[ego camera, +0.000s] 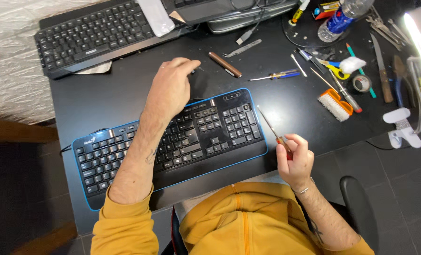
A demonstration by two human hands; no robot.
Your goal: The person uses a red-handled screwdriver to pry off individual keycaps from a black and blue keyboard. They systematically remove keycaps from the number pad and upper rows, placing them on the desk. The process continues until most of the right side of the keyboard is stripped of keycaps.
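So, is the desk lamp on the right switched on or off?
On. The head of the desk lamp glows bright white over the tools at the desk's right edge.

- Keyboard [220, 127]: black, blue-edged
- Second keyboard [92, 35]: plain black
- Hoodie [238, 226]: mustard yellow
- Brush [335, 104]: orange back, white bristles
- Scissors [335, 70]: yellow-and-blue handles
- Desk [102, 99]: black

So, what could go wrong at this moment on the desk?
1. The right hand holds a screwdriver with its tip above the blue-edged keyboard; a slip could scratch keys.
2. The left hand reaches across the keyboard toward something small by its fingertips; the forearm may press keys.
3. Loose tools crowd the desk's right side, near the water bottle.
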